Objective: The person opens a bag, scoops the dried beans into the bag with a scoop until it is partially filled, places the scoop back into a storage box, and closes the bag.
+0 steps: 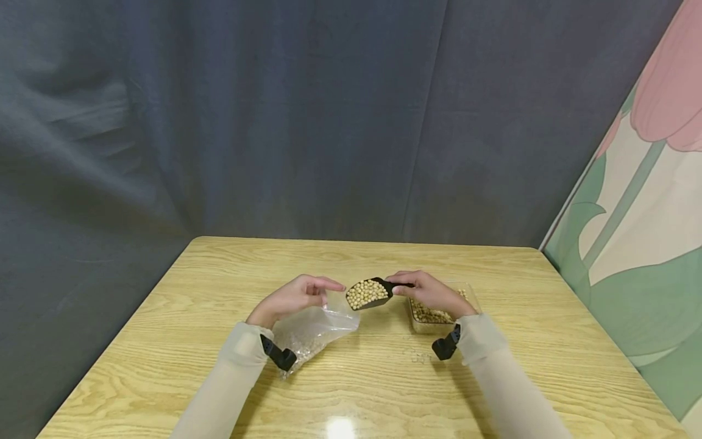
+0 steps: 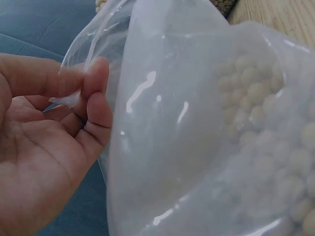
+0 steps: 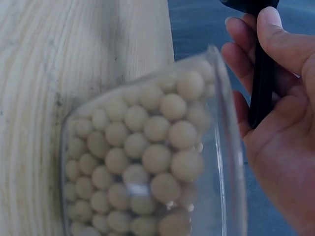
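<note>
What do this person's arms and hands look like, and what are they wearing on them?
The left sleeve and right sleeve are long and cream-coloured. A small black device sits at the left wrist, another black device at the right. The left hand and right hand wear no gloves.

Sleeves [image 1: 216,387] long, pale cream, gathered at the cuffs [image 1: 245,347]. Small black camera [image 1: 286,360] on black band [image 1: 267,345] at each cuff. Hands [image 1: 293,299] bare beyond cuffs.
</note>
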Demonstrator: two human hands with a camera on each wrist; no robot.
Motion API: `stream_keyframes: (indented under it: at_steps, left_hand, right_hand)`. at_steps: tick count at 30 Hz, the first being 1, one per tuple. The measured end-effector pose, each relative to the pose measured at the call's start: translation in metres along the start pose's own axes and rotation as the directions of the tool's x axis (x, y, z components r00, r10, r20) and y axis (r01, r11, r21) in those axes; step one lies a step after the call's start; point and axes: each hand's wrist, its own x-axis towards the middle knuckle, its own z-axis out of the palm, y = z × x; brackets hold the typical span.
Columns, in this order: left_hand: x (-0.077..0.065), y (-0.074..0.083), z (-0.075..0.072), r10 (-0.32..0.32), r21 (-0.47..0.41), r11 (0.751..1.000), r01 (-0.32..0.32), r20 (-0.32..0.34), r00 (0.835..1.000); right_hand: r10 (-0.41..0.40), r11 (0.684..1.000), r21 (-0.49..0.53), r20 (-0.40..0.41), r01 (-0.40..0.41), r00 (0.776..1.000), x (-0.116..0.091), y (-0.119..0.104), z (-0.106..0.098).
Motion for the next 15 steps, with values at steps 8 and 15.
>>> stream_keyframes:
  at_steps: [8,15]
  left_hand:
    - [0.0013,0.0014,0.0011,0.004,-0.025,1.000,-0.004,0.005,1.000]
    - [0.0023,0.0014,0.0016,0.001,-0.013,1.000,-0.001,0.014,1.000]
  right_hand:
    - [0.002,1.000,-0.019,0.024,-0.001,1.000,0.0026,-0.0040,0.0042]
    - [-0.010,0.998,-0.058,0.031,0.012,0.999,0.0046,-0.0057,0.0042]
